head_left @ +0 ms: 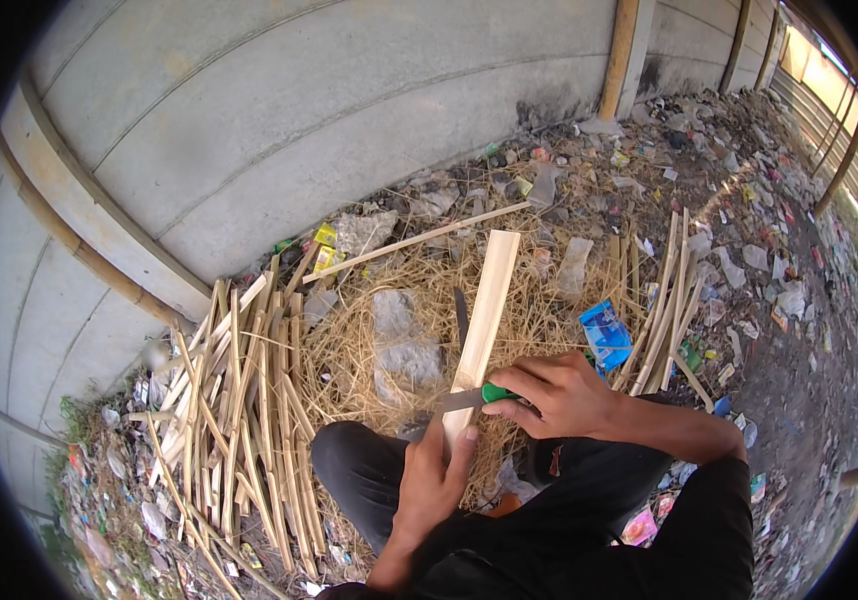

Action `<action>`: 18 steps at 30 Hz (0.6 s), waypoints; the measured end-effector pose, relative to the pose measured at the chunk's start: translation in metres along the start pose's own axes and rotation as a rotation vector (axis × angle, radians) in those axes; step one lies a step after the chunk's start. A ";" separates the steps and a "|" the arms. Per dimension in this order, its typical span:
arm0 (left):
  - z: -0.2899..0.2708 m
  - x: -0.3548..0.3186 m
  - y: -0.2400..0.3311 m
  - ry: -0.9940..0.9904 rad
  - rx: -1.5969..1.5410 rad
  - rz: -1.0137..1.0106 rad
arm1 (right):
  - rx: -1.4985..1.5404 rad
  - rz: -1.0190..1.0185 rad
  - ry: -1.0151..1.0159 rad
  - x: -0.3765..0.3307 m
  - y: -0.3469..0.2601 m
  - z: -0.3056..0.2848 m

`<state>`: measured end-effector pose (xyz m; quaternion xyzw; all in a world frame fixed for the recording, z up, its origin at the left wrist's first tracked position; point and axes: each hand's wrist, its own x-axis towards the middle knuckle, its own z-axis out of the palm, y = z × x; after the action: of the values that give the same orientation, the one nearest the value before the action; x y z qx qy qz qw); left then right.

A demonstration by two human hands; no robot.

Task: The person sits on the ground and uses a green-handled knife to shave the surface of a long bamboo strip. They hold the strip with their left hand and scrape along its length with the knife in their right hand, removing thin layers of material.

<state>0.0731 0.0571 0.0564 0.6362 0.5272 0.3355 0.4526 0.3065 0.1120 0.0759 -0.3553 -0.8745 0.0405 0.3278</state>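
My left hand (432, 478) is closed round the lower end of a pale split bamboo strip (490, 302), which points up and away from me. In my right hand (559, 395) is a knife (465, 400) with a green handle, gripped in closed fingers. Its blade lies across the strip just above my left thumb. Beside the strip on the left, a dark blade-like piece (462, 318) sticks up; its lower part is hidden. Both hands are in front of my folded legs.
A pile of split bamboo strips (249, 400) lies at the left, a smaller bundle (664, 300) at the right. Straw-like shavings (349, 350) surround a grey stone block (406, 345). Nearby is a blue packet (605, 335). A concrete wall (349, 110) runs behind littered ground.
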 end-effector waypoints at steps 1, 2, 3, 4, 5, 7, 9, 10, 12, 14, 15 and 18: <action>0.001 0.000 0.000 -0.006 0.002 -0.026 | 0.002 0.011 -0.012 0.000 0.000 0.001; 0.002 -0.001 -0.001 -0.013 0.004 -0.052 | 0.003 0.023 -0.024 -0.001 0.001 0.001; 0.002 -0.002 -0.001 -0.020 0.006 -0.077 | 0.001 0.036 -0.005 -0.001 0.001 0.001; 0.003 -0.002 -0.002 -0.021 0.021 -0.067 | -0.002 0.050 0.015 -0.001 0.002 0.001; 0.003 -0.002 -0.002 -0.022 0.035 -0.057 | -0.006 0.065 0.034 -0.002 0.003 0.001; 0.003 -0.008 -0.007 -0.027 0.059 -0.059 | 0.006 0.158 0.191 0.004 0.026 -0.003; 0.004 -0.018 -0.014 -0.051 0.072 -0.070 | -0.003 0.230 0.315 0.010 0.051 -0.015; 0.003 -0.022 -0.015 -0.091 0.064 -0.077 | -0.011 0.256 0.362 0.011 0.062 -0.020; 0.001 -0.029 -0.015 -0.172 0.047 -0.091 | -0.088 0.478 0.342 0.011 0.088 -0.038; -0.002 -0.030 -0.027 -0.164 0.007 -0.093 | -0.070 0.620 0.285 0.000 0.106 -0.045; -0.004 -0.027 -0.034 -0.161 -0.013 -0.090 | -0.017 0.654 0.245 -0.005 0.113 -0.044; -0.013 -0.020 -0.046 -0.097 -0.064 -0.138 | 0.099 0.683 0.021 -0.016 0.116 -0.032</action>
<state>0.0398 0.0420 0.0194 0.5991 0.5363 0.2888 0.5196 0.4032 0.1826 0.0569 -0.6114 -0.6987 0.1866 0.3212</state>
